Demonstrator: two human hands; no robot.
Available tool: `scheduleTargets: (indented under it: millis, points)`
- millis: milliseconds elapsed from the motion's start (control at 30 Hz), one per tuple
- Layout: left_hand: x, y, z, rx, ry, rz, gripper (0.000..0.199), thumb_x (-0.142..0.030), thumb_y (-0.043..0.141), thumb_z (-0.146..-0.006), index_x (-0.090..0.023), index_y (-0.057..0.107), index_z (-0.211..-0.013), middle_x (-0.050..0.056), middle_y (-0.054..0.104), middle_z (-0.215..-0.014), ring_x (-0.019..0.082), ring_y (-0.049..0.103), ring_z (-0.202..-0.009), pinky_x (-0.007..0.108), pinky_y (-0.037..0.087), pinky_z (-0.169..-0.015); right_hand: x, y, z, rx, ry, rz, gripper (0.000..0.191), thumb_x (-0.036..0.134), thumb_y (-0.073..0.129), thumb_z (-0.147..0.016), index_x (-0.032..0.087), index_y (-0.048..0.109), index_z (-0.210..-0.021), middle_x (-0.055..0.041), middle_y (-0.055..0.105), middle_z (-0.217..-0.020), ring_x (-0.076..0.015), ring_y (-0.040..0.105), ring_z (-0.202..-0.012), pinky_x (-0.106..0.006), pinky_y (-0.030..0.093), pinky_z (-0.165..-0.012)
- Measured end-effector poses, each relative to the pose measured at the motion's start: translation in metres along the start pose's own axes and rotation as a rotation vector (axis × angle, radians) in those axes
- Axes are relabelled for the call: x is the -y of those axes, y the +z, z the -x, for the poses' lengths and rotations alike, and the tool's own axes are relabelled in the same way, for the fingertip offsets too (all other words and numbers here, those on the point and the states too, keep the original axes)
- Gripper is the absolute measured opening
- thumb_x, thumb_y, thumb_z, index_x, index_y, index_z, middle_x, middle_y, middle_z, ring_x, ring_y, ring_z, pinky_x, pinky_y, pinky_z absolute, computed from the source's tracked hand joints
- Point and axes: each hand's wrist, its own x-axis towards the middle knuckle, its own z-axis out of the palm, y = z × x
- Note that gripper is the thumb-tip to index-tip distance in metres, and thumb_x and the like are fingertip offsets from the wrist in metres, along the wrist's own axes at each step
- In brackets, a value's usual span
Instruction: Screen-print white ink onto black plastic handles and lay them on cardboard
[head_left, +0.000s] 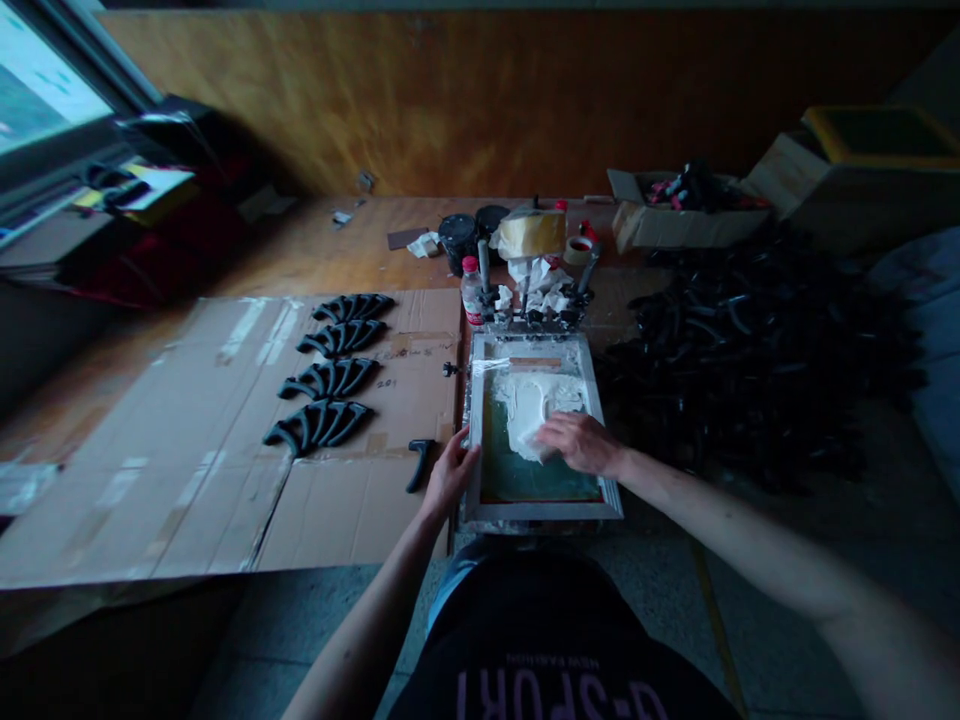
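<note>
1. White paste (525, 400) lies on green mesh (517, 485) inside a metal frame (540, 512); clamps (532, 318) at its far edge presumably anchor it.
2. Right hand (579, 440): fingers curled at the paste; cannot tell whether they grasp a tool.
3. Left hand (452, 470): fingers against the left rim, likely steadying it; grip unclear.
4. Black handles (319, 425) sit in fanned rows on cardboard (202, 430), probably for order.
5. Open carton (682, 232): jumbled pieces, some pink. Red-capped bottle (472, 295), dark tubs (456, 240): contents unclear.
</note>
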Motion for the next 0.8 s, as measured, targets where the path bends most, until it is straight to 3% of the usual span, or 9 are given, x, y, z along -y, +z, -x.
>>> scheduleTargets:
  millis: [67,200,333,467,567,633,733,800]
  points:
    - [-0.001,0.001,0.001,-0.022,-0.005,0.007,0.060,-0.047,0.065,-0.079,-0.020,0.056,-0.132,0.004,0.067,-0.082,0.019,0.063,-0.075,0.027,0.050,-0.064,0.002,-0.005,0.008,0.028,-0.059,-0.038,0.017,0.004,0.056,-0.079,0.018,0.065,-0.082,-0.0030,0.064,-0.078,-0.0168,0.056,-0.078,-0.027,0.041,-0.070]
    - [-0.005,0.001,0.002,-0.031,-0.008,0.035,0.062,-0.048,0.066,-0.078,-0.018,0.056,-0.131,0.004,0.067,-0.081,0.018,0.063,-0.073,0.026,0.050,-0.064,0.003,-0.002,0.002,-0.093,0.090,0.009,0.015,0.006,0.057,-0.080,0.017,0.066,-0.083,-0.0050,0.065,-0.082,-0.0185,0.056,-0.083,-0.028,0.041,-0.070]
    - [-0.008,0.001,0.005,-0.014,-0.019,0.088,0.068,-0.050,0.067,-0.076,-0.018,0.053,-0.134,0.004,0.068,-0.081,0.017,0.062,-0.069,0.026,0.049,-0.061,0.013,0.009,0.009,-0.082,0.050,0.018,0.019,0.008,0.053,-0.085,0.018,0.068,-0.092,-0.0064,0.067,-0.089,-0.0192,0.058,-0.086,-0.029,0.043,-0.074]
    - [-0.018,-0.001,0.010,0.027,-0.027,0.132,0.072,-0.053,0.066,-0.076,-0.018,0.049,-0.137,0.003,0.066,-0.079,0.017,0.062,-0.067,0.024,0.047,-0.057,0.010,-0.006,-0.008,-0.086,0.134,-0.046,0.016,0.022,0.061,-0.087,0.022,0.068,-0.101,-0.0036,0.069,-0.091,-0.0193,0.061,-0.088,-0.029,0.046,-0.078]
    - [-0.045,-0.011,0.019,0.058,-0.036,0.193,0.074,-0.052,0.067,-0.076,-0.019,0.046,-0.140,0.002,0.065,-0.077,0.016,0.061,-0.066,0.023,0.046,-0.056,-0.014,-0.034,-0.042,-0.224,0.308,-0.067,0.045,0.029,0.068,-0.083,0.027,0.058,-0.127,-0.0031,0.069,-0.107,-0.0202,0.062,-0.097,-0.031,0.048,-0.084]
    - [-0.072,-0.019,0.026,0.045,-0.023,0.218,0.066,-0.055,0.063,-0.079,-0.020,0.053,-0.134,0.001,0.065,-0.077,0.014,0.059,-0.064,0.021,0.045,-0.054,-0.043,-0.057,-0.054,-0.315,0.418,-0.072,0.056,0.031,0.070,-0.082,0.027,0.053,-0.135,-0.0043,0.069,-0.111,-0.0201,0.064,-0.096,-0.031,0.049,-0.083]
    - [-0.120,-0.026,0.028,-0.012,0.075,0.271,0.054,-0.061,0.050,-0.086,-0.018,0.066,-0.115,0.003,0.065,-0.079,0.012,0.057,-0.061,0.021,0.044,-0.052,-0.088,-0.085,-0.038,-0.469,0.630,-0.071,0.036,0.030,0.060,-0.089,0.017,0.063,-0.123,-0.0062,0.072,-0.099,-0.0175,0.066,-0.085,-0.029,0.051,-0.077]
    - [-0.151,-0.026,0.021,-0.077,0.217,0.349,0.053,-0.062,0.045,-0.088,-0.017,0.067,-0.107,0.005,0.067,-0.086,0.014,0.061,-0.068,0.023,0.048,-0.056,-0.104,-0.087,-0.014,-0.481,0.769,-0.061,0.030,0.027,0.047,-0.094,0.009,0.069,-0.103,-0.0054,0.073,-0.087,-0.0140,0.065,-0.076,-0.025,0.052,-0.072]
